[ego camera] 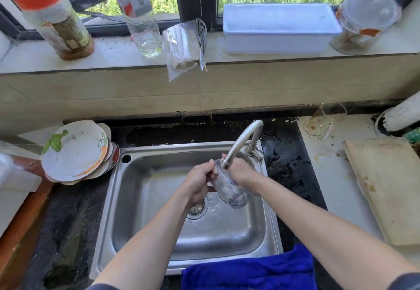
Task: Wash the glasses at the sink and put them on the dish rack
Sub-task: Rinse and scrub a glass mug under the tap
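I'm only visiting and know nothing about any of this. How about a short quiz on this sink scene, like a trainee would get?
1. True or false: the left hand and right hand both hold the ribbed glass at the spout of the faucet.
2. Fill in: the stack of plates sits to the ___ of the sink.
3. Where is the second glass? A) inside the sink B) on the counter right of the sink C) on top of the plates

Key: 1 true; 2 left; 3 B.
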The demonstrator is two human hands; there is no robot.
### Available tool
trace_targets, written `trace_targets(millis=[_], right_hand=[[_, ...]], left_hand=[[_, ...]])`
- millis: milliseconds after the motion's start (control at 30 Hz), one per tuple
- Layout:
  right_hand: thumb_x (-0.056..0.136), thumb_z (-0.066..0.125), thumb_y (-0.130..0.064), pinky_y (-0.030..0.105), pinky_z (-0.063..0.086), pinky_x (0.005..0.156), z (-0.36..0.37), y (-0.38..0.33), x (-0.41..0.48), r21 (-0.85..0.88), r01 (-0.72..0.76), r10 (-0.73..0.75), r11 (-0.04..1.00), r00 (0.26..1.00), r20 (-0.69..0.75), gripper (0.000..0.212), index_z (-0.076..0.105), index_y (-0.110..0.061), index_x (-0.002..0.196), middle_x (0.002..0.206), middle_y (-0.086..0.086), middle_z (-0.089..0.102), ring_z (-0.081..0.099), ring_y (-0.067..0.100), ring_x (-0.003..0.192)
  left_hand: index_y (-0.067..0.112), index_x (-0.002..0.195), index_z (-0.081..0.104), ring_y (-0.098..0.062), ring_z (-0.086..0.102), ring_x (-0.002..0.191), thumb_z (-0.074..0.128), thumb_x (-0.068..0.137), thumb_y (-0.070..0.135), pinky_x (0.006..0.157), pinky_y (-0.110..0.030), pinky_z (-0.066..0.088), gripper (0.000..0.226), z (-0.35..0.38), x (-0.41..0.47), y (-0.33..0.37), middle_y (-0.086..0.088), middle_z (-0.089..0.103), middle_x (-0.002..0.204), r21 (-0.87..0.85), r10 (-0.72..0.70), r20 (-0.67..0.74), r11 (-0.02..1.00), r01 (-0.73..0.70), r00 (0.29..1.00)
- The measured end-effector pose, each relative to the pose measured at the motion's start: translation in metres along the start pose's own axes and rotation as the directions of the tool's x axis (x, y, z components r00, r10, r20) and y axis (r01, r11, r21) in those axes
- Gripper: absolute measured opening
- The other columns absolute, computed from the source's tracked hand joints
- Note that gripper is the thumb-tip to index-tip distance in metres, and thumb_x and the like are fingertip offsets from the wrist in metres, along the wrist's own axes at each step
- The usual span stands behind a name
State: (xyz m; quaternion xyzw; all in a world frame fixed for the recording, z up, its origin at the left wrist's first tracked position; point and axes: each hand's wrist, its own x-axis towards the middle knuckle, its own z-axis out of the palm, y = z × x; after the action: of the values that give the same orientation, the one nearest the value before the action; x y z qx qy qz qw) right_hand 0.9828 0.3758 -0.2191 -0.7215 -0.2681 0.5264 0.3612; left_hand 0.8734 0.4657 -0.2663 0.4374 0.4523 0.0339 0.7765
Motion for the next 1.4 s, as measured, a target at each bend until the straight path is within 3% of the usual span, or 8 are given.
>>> trace_targets(millis=[167, 267, 367, 633, 933, 1100, 1233, 1400], right_hand=[[0.101, 0.043, -0.042, 0.039, 0.040, 0.106, 0.006, 0.016, -0.006, -0.016, -0.013, 0.013, 1.000, 1.000, 0.011, 0.033, 0.052, -0.031, 0.130, 0.129, -0.013, 0.054, 0.050, 0.014, 0.123], [0.095, 0.050, -0.051, 0.033, 0.049, 0.079, -0.001, -0.002, -0.001, 0.123, -0.185, 0.179, 0.975, 0.982, 0.059, 0.031, 0.064, -0.024, 0.100, 0.102, -0.001, 0.066, 0.060, 0.020, 0.091], [0.096, 0.046, -0.045, 0.034, 0.057, 0.060, -0.003, -0.002, -0.003, 0.186, -0.327, 0.302, 0.927, 0.941, 0.150, 0.033, 0.060, -0.020, 0.112, 0.103, 0.011, 0.062, 0.063, 0.027, 0.077], [0.085, 0.051, -0.067, 0.042, 0.049, 0.095, 0.009, 0.033, 0.003, -0.293, 0.081, -0.127, 0.953, 0.982, -0.141, 0.050, 0.047, -0.040, 0.128, 0.124, -0.009, 0.060, 0.058, 0.019, 0.115], [0.096, 0.049, -0.051, 0.031, 0.056, 0.063, -0.020, 0.013, 0.004, 0.450, -0.303, 0.291, 0.840, 0.952, 0.096, 0.037, 0.066, -0.024, 0.114, 0.102, 0.000, 0.072, 0.068, 0.020, 0.089], [0.091, 0.051, -0.047, 0.038, 0.053, 0.080, -0.005, 0.022, 0.012, -0.018, -0.120, 0.106, 0.993, 0.931, -0.350, 0.038, 0.061, -0.022, 0.118, 0.106, -0.006, 0.065, 0.062, 0.017, 0.094], [0.094, 0.046, -0.036, 0.037, 0.052, 0.066, 0.003, 0.024, 0.007, -0.139, -0.005, -0.046, 0.990, 0.933, -0.358, 0.018, 0.060, -0.028, 0.102, 0.091, -0.006, 0.066, 0.063, 0.016, 0.074], [0.096, 0.041, -0.029, 0.030, 0.033, 0.053, -0.001, 0.015, 0.020, 0.013, -0.140, 0.136, 0.990, 0.937, -0.321, 0.024, 0.052, -0.017, 0.078, 0.066, 0.000, 0.047, 0.041, 0.017, 0.053]], left_hand=[[0.017, 0.063, 0.045, -0.008, 0.048, 0.048, 0.039, 0.101, 0.024, 0.061, -0.031, 0.037, 0.039, -0.011, -0.002, -0.002, 0.008, 0.048, 0.048, -0.192, -0.020, -0.010, 0.981, 0.017, 1.000], [0.014, 0.066, 0.051, -0.011, 0.057, 0.050, 0.037, 0.101, 0.025, 0.061, -0.031, 0.041, 0.039, -0.004, 0.000, 0.001, 0.004, 0.056, 0.051, -0.235, 0.007, -0.024, 0.972, -0.013, 1.000], [0.016, 0.058, 0.049, -0.017, 0.055, 0.066, 0.038, 0.098, 0.023, 0.070, -0.037, 0.046, 0.041, -0.010, 0.001, 0.003, 0.001, 0.058, 0.062, -0.210, 0.031, -0.079, 0.977, -0.047, 0.996], [0.018, 0.060, 0.045, -0.021, 0.045, 0.067, 0.038, 0.101, 0.030, 0.072, -0.036, 0.041, 0.043, -0.009, -0.003, 0.022, -0.005, 0.050, 0.068, 0.012, 0.120, -0.115, 0.993, -0.120, 0.986], [0.015, 0.063, 0.046, -0.014, 0.050, 0.063, 0.037, 0.102, 0.023, 0.067, -0.031, 0.044, 0.041, 0.003, -0.010, 0.018, -0.002, 0.053, 0.064, -0.089, 0.116, -0.045, 0.989, -0.119, 0.992], [0.013, 0.076, 0.056, -0.023, 0.047, 0.076, 0.050, 0.092, 0.043, 0.072, -0.037, 0.044, 0.035, 0.013, -0.007, 0.018, -0.011, 0.050, 0.076, 0.046, 0.090, -0.191, 0.996, -0.082, 0.977], [-0.003, 0.090, 0.068, -0.036, 0.064, 0.082, 0.053, 0.096, 0.029, 0.079, -0.047, 0.056, 0.036, 0.009, -0.011, 0.017, -0.025, 0.067, 0.088, -0.223, 0.054, -0.141, 0.971, -0.085, 0.988], [0.006, 0.075, 0.061, -0.023, 0.063, 0.062, 0.052, 0.094, 0.021, 0.072, -0.038, 0.053, 0.026, 0.013, -0.007, 0.011, -0.010, 0.062, 0.068, -0.331, 0.051, -0.195, 0.937, -0.115, 0.979]])
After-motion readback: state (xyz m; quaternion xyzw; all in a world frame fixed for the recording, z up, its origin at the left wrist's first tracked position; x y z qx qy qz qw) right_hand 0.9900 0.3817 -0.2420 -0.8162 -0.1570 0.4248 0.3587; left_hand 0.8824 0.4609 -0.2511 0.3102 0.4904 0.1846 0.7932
